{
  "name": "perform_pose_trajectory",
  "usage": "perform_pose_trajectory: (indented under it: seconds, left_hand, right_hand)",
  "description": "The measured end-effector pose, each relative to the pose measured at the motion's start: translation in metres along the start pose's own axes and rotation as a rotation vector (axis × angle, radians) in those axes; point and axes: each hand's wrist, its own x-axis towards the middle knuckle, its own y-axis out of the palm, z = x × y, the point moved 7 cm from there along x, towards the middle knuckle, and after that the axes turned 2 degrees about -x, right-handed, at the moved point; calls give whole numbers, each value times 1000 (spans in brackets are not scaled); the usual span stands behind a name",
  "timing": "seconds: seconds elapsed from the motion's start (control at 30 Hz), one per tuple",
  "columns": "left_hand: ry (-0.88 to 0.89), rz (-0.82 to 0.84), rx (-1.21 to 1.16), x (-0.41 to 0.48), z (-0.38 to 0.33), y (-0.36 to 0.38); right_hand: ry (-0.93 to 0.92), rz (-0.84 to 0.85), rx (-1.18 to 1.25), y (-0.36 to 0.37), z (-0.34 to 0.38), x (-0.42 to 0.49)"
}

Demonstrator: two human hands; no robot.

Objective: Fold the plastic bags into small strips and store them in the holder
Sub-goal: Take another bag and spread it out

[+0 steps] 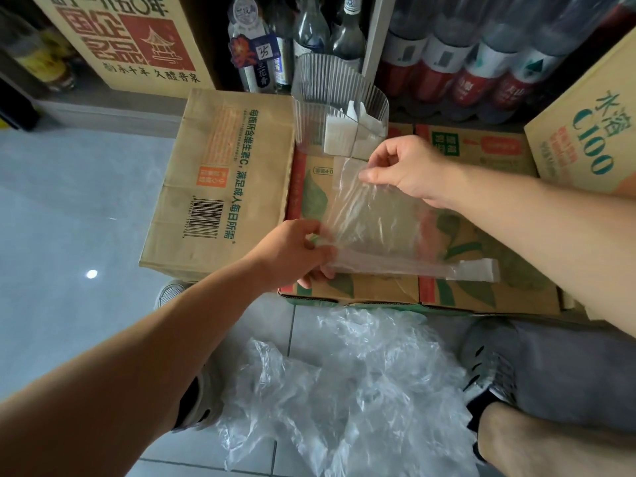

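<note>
Left hand (296, 251) and right hand (401, 170) each pinch a corner of the plastic bag (371, 222), stretching it flat between them to fold; the holder (339, 108) stands just beyond.

Bottles (311, 29) just behind holder (320, 77)

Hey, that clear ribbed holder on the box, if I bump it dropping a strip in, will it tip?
Probably light: the holder looks like thin clear plastic with only a few folded strips inside. It stands tall on a cardboard box, so a bump near the rim could tip it. The ribbing suggests fairly stiff walls.
</note>
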Motion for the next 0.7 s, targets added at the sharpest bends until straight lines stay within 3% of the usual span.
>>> perform_pose_trajectory:
  seconds: [0.13, 0.23, 0.3, 0.4, 0.57, 0.7]
  left_hand:
    - [-65, 52, 46, 2, 0, -1]
    - [-9, -88, 149, 6, -9, -15]
    - [56, -224, 9, 10, -18, -24]
    - [67, -250, -337, 20, -26, -23]
    - [46, -357, -497, 34, -26, -21]
    - [-18, -348, -653, 38, -21, -24]
  right_hand:
    - [-71, -52, -71, -1, 3, 2]
    - [-89, -36, -55, -1, 5, 0]
    - [-106, 17, -56, 4, 8, -3]
    - [-129, 102, -54, 14, 11, -11]
    - [-123, 148, -87, 9, -2, -15]
    - [-129, 180, -240, -13, -17, -19]
